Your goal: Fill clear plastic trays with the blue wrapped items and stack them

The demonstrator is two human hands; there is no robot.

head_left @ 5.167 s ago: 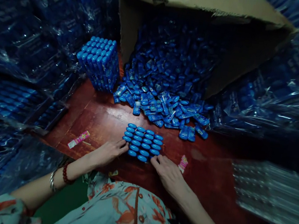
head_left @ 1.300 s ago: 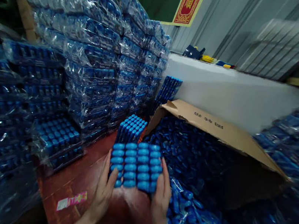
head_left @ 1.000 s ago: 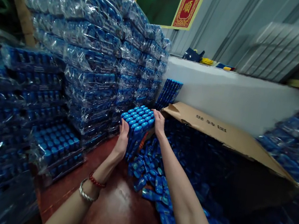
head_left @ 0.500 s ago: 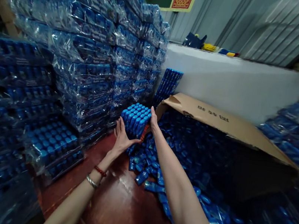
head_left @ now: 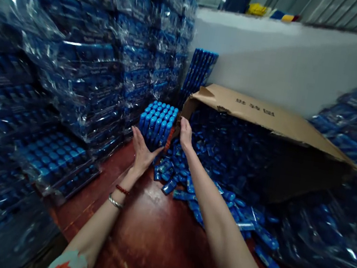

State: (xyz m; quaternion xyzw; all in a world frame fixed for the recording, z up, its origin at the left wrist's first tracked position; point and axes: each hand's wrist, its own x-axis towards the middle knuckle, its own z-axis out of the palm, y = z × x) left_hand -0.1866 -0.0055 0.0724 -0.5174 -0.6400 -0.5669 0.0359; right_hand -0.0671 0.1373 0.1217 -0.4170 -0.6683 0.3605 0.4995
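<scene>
A tight block of blue-capped bottles [head_left: 158, 119] stands upright near the stacks, its rounded tops in rows. My left hand [head_left: 142, 152] is just in front of the block's near side, fingers and thumb spread wide; whether it still touches the bottles I cannot tell. A beaded bracelet and a silver bangle circle that wrist. To the right of the block, my right hand [head_left: 185, 134] is apart from it, fingers loosely extended with nothing seen in them, beside the cardboard box's edge. What lies under the block is mostly hidden.
A cardboard box [head_left: 252, 111] lies on its side, with loose blue bottles [head_left: 191, 185] spilling onto the red floor [head_left: 150, 233]. Film-wrapped stacks of bottles [head_left: 85, 62] rise at left. Another bottle block [head_left: 200, 70] leans by the white low wall [head_left: 264, 53]. More wrapped packs [head_left: 356, 129] stand right.
Both hands were against the bottle block; now my right hand has come off its right side and my left hand has opened at its front. The view has tipped downward.
</scene>
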